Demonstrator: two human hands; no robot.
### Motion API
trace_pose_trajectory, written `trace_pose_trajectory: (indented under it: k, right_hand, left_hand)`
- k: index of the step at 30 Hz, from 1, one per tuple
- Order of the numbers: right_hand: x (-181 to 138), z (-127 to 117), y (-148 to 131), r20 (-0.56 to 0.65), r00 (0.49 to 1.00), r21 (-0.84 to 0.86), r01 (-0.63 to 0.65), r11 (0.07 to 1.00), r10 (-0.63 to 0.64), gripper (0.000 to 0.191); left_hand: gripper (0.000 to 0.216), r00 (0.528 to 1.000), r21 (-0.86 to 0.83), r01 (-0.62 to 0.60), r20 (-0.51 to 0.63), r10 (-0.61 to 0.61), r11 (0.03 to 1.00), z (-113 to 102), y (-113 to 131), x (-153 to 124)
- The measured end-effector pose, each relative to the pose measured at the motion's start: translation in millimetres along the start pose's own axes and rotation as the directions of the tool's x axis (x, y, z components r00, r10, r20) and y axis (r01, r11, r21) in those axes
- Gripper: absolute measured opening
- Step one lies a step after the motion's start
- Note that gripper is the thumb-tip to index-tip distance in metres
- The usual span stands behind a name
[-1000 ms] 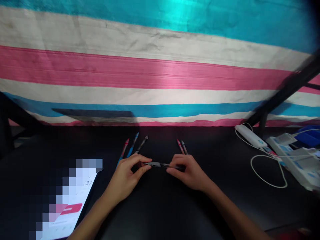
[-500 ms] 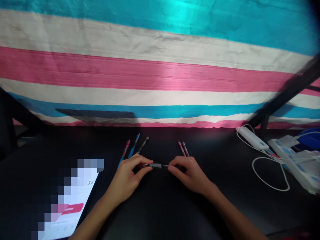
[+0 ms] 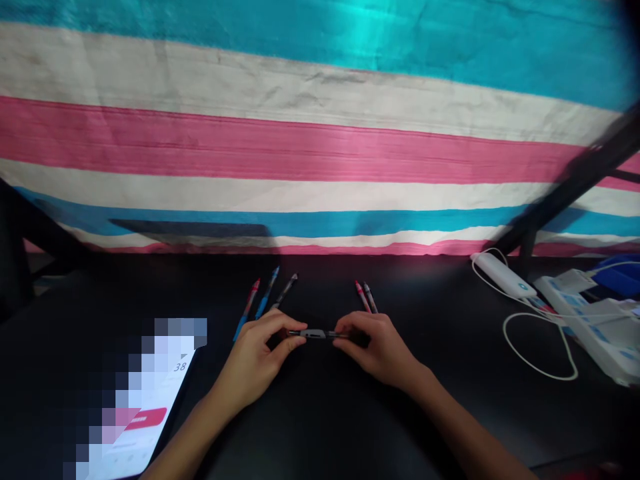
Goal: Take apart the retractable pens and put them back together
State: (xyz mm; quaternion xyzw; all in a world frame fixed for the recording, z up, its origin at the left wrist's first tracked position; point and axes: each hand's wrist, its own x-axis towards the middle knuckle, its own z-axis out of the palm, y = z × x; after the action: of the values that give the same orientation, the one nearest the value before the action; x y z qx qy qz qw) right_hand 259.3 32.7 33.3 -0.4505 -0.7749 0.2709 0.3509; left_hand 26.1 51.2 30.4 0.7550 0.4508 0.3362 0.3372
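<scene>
While both forearms reach forward over the black tabletop (image 3: 325,420), the left hand (image 3: 255,357) pinches one end of a grey-and-black pen (image 3: 314,334) between thumb and forefinger. The right hand (image 3: 375,347) grips its other end in the same way, so the pen lies roughly level between the two sets of fingertips, its grey middle section showing in the gap. Just beyond the left hand, a red-tipped pen (image 3: 251,295), a blue pen (image 3: 269,291) and a dark pen (image 3: 287,291) lie fanned out, their near ends partly hidden by that hand. Beyond the right hand, a red pen (image 3: 362,295) and a black pen (image 3: 371,297) lie side by side. A lit screen (image 3: 143,443), partly pixelated, is at the left, beside the left forearm. Well to the right are a white oblong device (image 3: 505,275), a looped white cable (image 3: 504,327) and a white power strip (image 3: 580,330). A striped sheet (image 3: 300,153) hangs behind everything.
</scene>
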Motion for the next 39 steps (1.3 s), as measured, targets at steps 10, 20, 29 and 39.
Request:
trace_pose_trajectory:
  k: [10, 20, 29, 39]
  right_hand:
    - [1, -5, -3, 0.074, 0.996, -0.083, 0.053, 0.995, -0.046, 0.024]
    - [-1, 5, 6, 0.037, 0.991, -0.233, 0.134, 0.963, -0.129, 0.027]
    - [-2, 3, 8, 0.017, 0.982, -0.256, 0.187, 0.949, -0.189, 0.026]
    - [0, 1, -9, 0.136, 0.99, -0.094, 0.039, 0.995, -0.026, 0.027]
  left_hand:
    - [0.02, 1.0, -0.085, -0.008, 0.024, 0.01, 0.996, -2, 2, 1]
    - [0.02, 0.994, -0.106, 0.093, 0.059, -0.087, 0.99, 2, 6, 2]
    - [0.028, 0.979, -0.178, 0.177, 0.134, -0.154, 0.968, 0, 5, 3]
    - [0.013, 0.971, 0.089, -0.212, -0.096, 0.22, 0.973, 5, 3, -5]
